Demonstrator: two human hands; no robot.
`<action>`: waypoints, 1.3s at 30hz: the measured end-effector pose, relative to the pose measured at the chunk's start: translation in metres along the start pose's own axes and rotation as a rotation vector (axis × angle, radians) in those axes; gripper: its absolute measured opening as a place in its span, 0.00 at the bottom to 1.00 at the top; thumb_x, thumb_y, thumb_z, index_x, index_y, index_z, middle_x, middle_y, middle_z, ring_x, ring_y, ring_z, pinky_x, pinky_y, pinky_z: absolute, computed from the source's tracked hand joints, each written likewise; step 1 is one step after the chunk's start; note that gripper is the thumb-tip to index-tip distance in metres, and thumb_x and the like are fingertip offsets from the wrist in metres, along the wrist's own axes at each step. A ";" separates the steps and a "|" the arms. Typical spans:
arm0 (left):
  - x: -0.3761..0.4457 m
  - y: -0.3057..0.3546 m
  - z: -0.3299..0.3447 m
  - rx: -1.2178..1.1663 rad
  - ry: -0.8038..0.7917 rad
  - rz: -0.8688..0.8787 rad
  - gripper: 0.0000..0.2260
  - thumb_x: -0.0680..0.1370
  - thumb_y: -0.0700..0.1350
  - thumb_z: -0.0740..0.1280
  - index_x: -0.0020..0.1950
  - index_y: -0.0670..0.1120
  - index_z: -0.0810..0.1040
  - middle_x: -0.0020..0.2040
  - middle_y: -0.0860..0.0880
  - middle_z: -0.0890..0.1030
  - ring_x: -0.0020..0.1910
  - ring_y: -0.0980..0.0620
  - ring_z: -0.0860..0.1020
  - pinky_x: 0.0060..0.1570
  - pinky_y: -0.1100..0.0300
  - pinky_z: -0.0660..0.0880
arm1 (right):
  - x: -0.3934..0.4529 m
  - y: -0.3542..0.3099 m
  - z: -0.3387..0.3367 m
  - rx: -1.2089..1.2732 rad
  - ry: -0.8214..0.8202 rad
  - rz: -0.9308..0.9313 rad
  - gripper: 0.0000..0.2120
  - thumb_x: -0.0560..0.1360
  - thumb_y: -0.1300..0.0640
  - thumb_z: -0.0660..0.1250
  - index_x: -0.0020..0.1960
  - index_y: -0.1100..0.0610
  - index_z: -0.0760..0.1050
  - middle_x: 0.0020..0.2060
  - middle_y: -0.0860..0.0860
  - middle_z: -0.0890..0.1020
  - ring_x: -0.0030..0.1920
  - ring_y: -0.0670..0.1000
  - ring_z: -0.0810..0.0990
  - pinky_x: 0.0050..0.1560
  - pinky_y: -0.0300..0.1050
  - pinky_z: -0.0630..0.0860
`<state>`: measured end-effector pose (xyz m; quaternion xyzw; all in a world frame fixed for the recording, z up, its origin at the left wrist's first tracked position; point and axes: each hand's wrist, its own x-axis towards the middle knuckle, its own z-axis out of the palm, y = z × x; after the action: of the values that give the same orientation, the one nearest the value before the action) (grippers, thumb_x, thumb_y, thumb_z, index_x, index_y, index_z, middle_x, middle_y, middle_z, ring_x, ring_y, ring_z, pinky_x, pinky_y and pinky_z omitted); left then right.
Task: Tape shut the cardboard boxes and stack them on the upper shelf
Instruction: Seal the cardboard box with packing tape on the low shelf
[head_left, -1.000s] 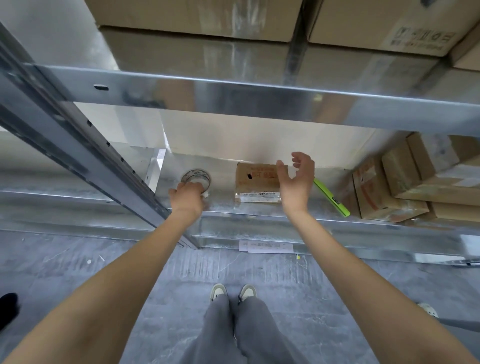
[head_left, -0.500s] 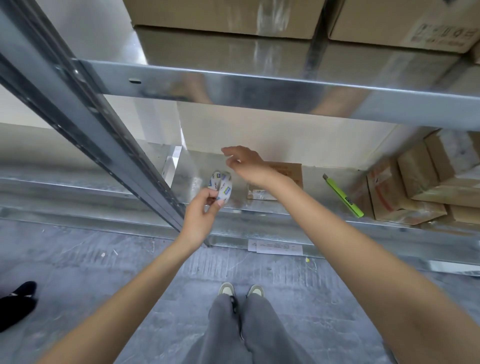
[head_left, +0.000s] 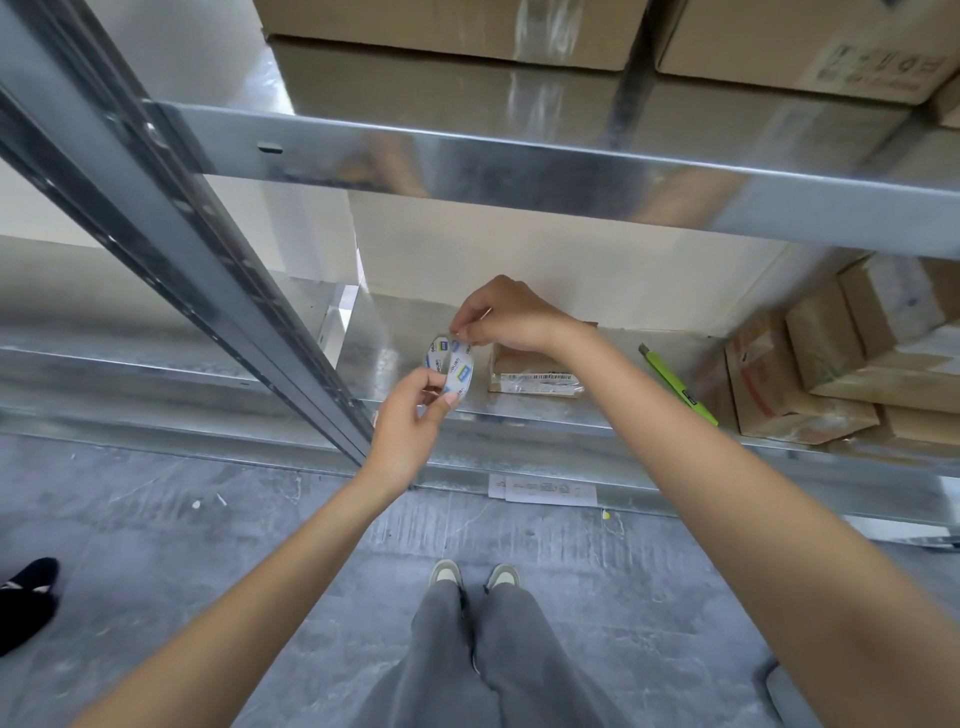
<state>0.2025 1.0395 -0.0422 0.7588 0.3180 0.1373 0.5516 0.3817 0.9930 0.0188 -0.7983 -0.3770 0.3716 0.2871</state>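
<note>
A right hand (head_left: 506, 314) covers the back half of a small cardboard box (head_left: 535, 375) on a metal shelf, its label print too small to read. The roll of tape (head_left: 453, 365) is partly hidden behind the left hand (head_left: 410, 423), whose thumb overlaps it; its blue lettering cannot be made out. Boxes on the upper shelf (head_left: 452, 26) are cut off by the top edge, and a black shoe (head_left: 26, 597) by the left.
</note>
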 end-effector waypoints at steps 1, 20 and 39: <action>0.000 0.001 0.001 0.008 -0.012 -0.002 0.05 0.79 0.38 0.67 0.48 0.47 0.75 0.48 0.52 0.80 0.46 0.53 0.76 0.44 0.72 0.69 | 0.000 0.000 0.001 -0.018 0.008 -0.005 0.07 0.73 0.63 0.70 0.49 0.58 0.83 0.45 0.54 0.84 0.46 0.49 0.80 0.50 0.42 0.77; 0.005 0.019 -0.014 -0.541 0.017 -0.079 0.14 0.68 0.33 0.54 0.35 0.50 0.74 0.32 0.52 0.74 0.42 0.50 0.72 0.56 0.53 0.69 | -0.021 0.022 -0.003 0.779 -0.044 0.097 0.06 0.74 0.61 0.71 0.50 0.59 0.82 0.42 0.53 0.81 0.36 0.48 0.71 0.41 0.41 0.69; 0.030 0.049 -0.022 0.176 -0.118 0.504 0.12 0.81 0.41 0.65 0.64 0.46 0.79 0.60 0.57 0.79 0.60 0.62 0.76 0.57 0.69 0.71 | -0.052 0.028 0.005 1.125 -0.081 0.040 0.08 0.75 0.59 0.66 0.50 0.63 0.76 0.36 0.53 0.76 0.34 0.50 0.70 0.39 0.41 0.68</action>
<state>0.2297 1.0656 0.0064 0.8657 0.0969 0.1977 0.4496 0.3658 0.9363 0.0148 -0.5144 -0.1163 0.5512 0.6465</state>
